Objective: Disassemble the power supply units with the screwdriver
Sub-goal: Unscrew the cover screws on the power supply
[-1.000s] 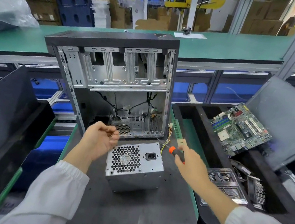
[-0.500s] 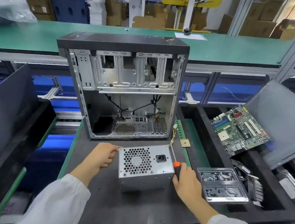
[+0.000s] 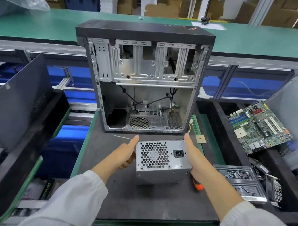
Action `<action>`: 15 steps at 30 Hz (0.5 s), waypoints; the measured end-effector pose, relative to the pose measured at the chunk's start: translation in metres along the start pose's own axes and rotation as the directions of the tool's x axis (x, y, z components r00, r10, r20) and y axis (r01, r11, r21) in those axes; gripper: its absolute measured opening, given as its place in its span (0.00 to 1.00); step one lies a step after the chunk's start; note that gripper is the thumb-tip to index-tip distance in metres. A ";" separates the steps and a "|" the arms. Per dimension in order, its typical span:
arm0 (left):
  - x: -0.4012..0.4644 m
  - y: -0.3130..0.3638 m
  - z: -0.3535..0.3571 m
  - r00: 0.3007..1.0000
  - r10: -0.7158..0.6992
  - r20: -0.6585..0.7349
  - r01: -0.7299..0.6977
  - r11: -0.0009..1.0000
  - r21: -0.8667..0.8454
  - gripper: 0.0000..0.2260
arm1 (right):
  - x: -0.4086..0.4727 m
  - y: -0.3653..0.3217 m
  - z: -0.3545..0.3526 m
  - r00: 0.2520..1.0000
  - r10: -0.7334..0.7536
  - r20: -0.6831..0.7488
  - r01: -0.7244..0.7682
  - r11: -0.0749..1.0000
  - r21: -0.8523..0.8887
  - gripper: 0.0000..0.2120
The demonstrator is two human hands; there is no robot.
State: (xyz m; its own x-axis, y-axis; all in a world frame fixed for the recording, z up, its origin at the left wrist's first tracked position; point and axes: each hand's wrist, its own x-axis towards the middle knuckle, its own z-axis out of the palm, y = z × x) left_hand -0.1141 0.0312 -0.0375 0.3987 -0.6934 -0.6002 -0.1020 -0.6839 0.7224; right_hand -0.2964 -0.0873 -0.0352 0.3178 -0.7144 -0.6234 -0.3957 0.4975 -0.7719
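- The power supply unit [image 3: 162, 160] is sitting on the dark mat [image 3: 151, 201] of the desk, with bare mat lying open toward the near edge.
- The left hand [image 3: 121, 158] is gripping its left side, thumb up and fingers curling against the side.
- The right hand [image 3: 194, 160] is pressing the right side; its finger curl is hidden.
- The screwdriver [image 3: 197, 185] is lying just beside the unit, below the right wrist.
- The open computer case [image 3: 141, 77] is standing upright just behind.
- At the right, a black tray [image 3: 211, 114] is holding a motherboard [image 3: 259, 128].

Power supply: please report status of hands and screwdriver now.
Both hands, left and right, grip power supply sides. Screwdriver lies under right wrist. Nothing blocking.
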 end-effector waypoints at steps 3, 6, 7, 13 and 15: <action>-0.001 0.001 0.004 1.000 0.009 -0.014 -0.010 0.997 -0.083 0.25 | -0.002 0.001 0.000 1.000 -0.028 -0.005 0.027 0.998 -0.049 0.37; -0.005 -0.002 0.007 0.995 0.068 -0.066 -0.077 0.987 -0.140 0.22 | -0.001 0.015 0.002 0.994 -0.093 -0.049 0.088 0.992 -0.094 0.33; -0.006 -0.005 0.008 0.991 0.102 -0.092 -0.116 0.981 -0.155 0.22 | 0.000 0.022 0.003 0.990 -0.131 -0.057 0.125 0.988 -0.092 0.32; -0.007 -0.030 -0.001 0.920 0.313 -0.236 -0.357 0.918 -0.175 0.14 | -0.013 0.055 0.031 0.950 -0.300 -0.088 0.312 0.930 0.196 0.15; -0.007 -0.043 -0.006 0.890 0.391 -0.235 -0.430 0.890 -0.150 0.16 | -0.015 0.065 0.041 0.927 -0.372 -0.050 0.373 0.896 0.241 0.14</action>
State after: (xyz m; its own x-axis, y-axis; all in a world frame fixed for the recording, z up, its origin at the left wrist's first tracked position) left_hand -0.1076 0.0667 -0.0619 0.5291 -0.8311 -0.1711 -0.1256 -0.2762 0.9529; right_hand -0.2921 -0.0239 -0.0807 0.3989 -0.8718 -0.2841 -0.0285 0.2979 -0.9542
